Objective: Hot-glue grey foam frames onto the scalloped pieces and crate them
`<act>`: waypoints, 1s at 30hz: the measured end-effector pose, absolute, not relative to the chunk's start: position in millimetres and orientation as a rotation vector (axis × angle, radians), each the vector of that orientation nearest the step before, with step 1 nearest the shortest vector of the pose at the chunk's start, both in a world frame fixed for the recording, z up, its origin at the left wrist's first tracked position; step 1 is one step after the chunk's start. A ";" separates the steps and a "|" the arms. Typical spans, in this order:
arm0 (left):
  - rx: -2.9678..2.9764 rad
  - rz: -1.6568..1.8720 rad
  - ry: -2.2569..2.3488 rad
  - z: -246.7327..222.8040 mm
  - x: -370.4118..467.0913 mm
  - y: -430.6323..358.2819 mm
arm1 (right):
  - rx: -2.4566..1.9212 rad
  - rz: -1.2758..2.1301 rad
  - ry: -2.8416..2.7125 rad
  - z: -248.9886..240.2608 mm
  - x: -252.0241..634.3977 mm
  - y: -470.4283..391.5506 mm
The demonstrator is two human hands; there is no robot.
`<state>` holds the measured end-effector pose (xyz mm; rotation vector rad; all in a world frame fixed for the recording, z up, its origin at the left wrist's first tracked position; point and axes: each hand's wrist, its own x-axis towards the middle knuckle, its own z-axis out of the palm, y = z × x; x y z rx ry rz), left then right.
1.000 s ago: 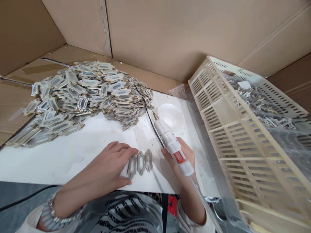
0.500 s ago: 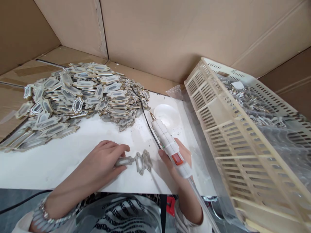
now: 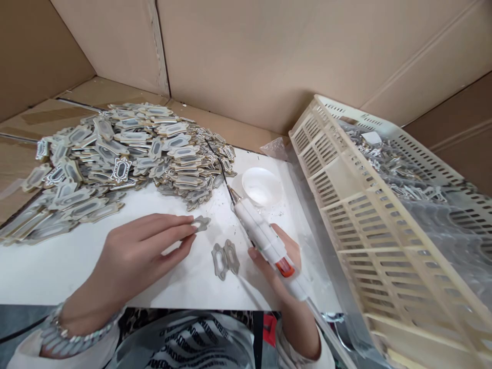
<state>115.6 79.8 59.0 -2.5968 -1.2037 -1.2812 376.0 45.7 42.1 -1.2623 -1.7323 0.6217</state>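
Observation:
Between the thumb and fingers of my left hand [image 3: 148, 253] is a small grey ornate frame plate [image 3: 200, 223], its far end sticking out to the right. My right hand [image 3: 279, 261] is wrapped round a white glue gun [image 3: 261, 230], whose metal tip points up and left. A clear glue stick [image 3: 326, 328] trails from the gun's rear. Two more grey frame plates [image 3: 225, 259] lie side by side on the white table between my hands. Behind my left hand rises a large heap of similar plates [image 3: 154, 148].
A white round dish [image 3: 263, 187] stands just beyond the glue gun's tip. At right, a cream plastic crate [image 3: 346, 205] holds plastic bags of small metal parts [image 3: 400, 164]. Cardboard walls [image 3: 246, 56] enclose the table's back. A black cable [image 3: 223, 171] runs across the heap to the gun.
My left hand has lifted its frame plate up and away from the two lying on the table. The glue gun has shifted slightly down and left in my right hand.

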 end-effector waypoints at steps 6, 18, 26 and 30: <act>-2.414 -1.245 -1.185 76.4 114.6 86.4 | -1.064 0.766 -1.785 42.4 373.0 42.9; -2.373 -1.221 -1.120 81.9 118.8 87.0 | -1.046 0.778 -1.846 42.7 369.6 45.6; -2.343 -1.161 -1.014 81.9 117.0 87.7 | -1.133 0.853 -1.806 44.0 366.7 41.9; -2.360 -1.202 -1.065 80.6 117.3 86.0 | -1.159 0.882 -1.790 44.6 365.8 40.9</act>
